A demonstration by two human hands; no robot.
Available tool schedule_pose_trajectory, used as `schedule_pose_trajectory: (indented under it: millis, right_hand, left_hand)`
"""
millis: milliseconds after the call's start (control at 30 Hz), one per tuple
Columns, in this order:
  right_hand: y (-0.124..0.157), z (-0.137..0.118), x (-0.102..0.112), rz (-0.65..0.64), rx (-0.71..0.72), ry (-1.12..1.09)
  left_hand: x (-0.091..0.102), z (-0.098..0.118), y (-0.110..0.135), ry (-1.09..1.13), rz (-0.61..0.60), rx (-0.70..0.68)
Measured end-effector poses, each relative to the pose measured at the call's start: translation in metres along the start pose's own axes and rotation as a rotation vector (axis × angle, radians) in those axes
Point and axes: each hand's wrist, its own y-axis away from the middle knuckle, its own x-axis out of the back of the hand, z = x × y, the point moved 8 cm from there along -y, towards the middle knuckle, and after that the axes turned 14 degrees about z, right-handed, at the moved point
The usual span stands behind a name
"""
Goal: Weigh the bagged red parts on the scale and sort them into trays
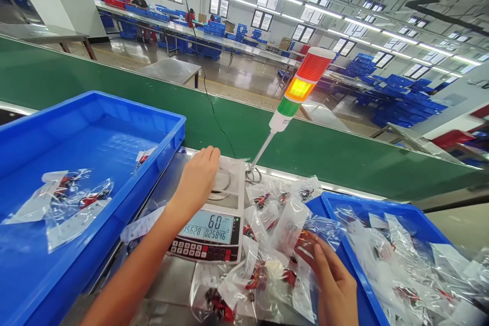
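My left hand (202, 170) is over the weighing pan of a counting scale (214, 232), its fingers curled down. Clear film shows beside the fingertips, but what they grip is hidden. The scale display reads 60. My right hand (334, 275) pinches a clear plastic bag (291, 224) with a white printed label, above a heap of similar bags. Red and black small parts show inside several bags (255, 275) in front of and beside the scale.
A blue tray (183, 127) at left holds a few bags (82, 198). A blue bin (359, 275) at right is piled with bags. A signal tower (300, 89) with its amber section lit stands behind the scale, by a green barrier (160, 99). People work far off.
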Motion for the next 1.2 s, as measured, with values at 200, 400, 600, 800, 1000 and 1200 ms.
schedule_pose_trajectory:
  millis: [200, 400, 600, 800, 1000, 1200]
  right_hand:
    - [-0.001, 0.007, 0.002, 0.009, -0.052, -0.031]
    - [-0.002, 0.007, 0.005, 0.018, -0.052, -0.02]
    - [0.0, 0.007, 0.007, 0.003, -0.042, 0.004]
    - [0.004, 0.007, 0.012, 0.016, -0.078, -0.001]
    - [0.004, 0.007, 0.014, 0.038, -0.085, 0.013]
    - [0.003, 0.007, 0.008, -0.019, -0.012, 0.042]
  left_hand:
    - [0.011, -0.009, -0.03, -0.08, -0.03, -0.017]
    - [0.015, -0.019, -0.045, 0.226, 0.042, -0.007]
    - [0.003, -0.013, -0.06, 0.305, -0.006, -0.115]
    - [-0.006, 0.009, -0.037, 0.199, -0.211, -0.352]
    - [0.034, 0.005, -0.017, 0.321, -0.119, -0.222]
    - [0.041, 0.01, 0.001, 0.461, -0.083, -0.195]
